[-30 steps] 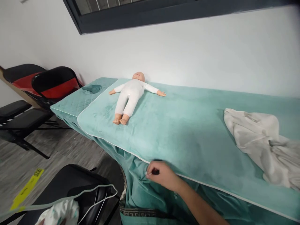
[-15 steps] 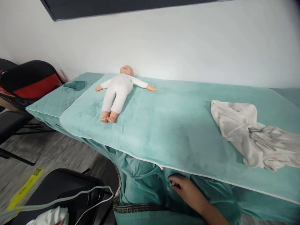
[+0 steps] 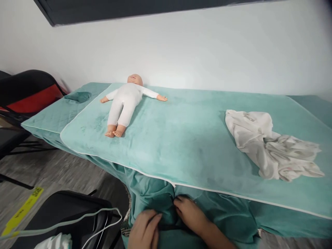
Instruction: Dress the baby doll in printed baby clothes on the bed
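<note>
My left hand [image 3: 145, 228] is at the bottom centre, fingers stretched out and lying over the green velvet bed skirt [image 3: 150, 186] that hangs at the bed's near edge. Right of it, my right hand [image 3: 192, 214] has its fingers curled in and pinching a fold of that skirt. A baby doll [image 3: 126, 103] in a white bodysuit lies on its back at the far left of the bed, arms spread and legs toward me. On the right half of the bed lies a crumpled white cloth [image 3: 269, 145]. Both hands are well apart from doll and cloth.
The green velvet massage bed [image 3: 176, 138] stands against a white wall [image 3: 181, 52], with a face hole [image 3: 77, 97] at its left end. A black chair [image 3: 64, 214] with a pale cable [image 3: 85, 218] is at lower left. Another black-and-red chair [image 3: 31, 97] is farther left.
My left hand has come into view at the bottom centre. My right hand has moved slightly left, fingers now at the skirt's fold. The view has shifted a little to the right.
</note>
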`<state>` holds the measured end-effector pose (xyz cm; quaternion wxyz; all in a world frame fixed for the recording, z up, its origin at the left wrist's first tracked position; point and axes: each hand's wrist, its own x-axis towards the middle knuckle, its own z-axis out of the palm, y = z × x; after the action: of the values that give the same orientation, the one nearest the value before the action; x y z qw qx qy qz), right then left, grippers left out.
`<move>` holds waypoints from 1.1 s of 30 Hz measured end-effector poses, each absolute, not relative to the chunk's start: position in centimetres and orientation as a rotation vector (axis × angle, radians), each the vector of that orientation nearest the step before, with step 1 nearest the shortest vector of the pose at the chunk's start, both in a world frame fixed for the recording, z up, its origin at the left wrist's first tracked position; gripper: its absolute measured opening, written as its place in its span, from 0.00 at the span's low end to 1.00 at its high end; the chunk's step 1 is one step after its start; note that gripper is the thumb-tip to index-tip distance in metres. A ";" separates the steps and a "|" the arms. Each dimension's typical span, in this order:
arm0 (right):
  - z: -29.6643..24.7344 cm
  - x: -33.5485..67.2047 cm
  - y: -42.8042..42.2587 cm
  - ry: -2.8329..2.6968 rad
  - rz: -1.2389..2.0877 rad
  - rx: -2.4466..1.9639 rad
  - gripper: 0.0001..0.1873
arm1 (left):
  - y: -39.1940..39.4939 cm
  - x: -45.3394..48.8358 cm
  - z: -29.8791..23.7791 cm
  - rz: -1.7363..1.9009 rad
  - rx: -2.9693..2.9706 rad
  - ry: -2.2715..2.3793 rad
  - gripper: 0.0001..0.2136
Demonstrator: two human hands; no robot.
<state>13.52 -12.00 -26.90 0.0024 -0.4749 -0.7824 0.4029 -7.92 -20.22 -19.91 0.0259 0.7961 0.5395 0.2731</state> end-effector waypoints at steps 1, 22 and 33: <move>-27.1 13.8 -11.9 -2.394 1.281 -1.485 0.15 | -18.8 -6.6 -19.5 0.788 2.471 1.622 0.15; -24.2 22.7 -11.7 -2.171 0.987 -1.818 0.17 | -11.6 -2.4 -21.0 0.030 2.430 1.901 0.07; -25.0 19.0 -12.2 -2.455 1.023 -1.776 0.13 | -11.9 -3.2 -20.6 0.374 2.389 1.652 0.11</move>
<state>18.98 -12.21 -25.01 -0.0283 -0.5552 -0.7673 0.3197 -3.15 -11.95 -20.58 0.1064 0.8111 0.5609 0.1271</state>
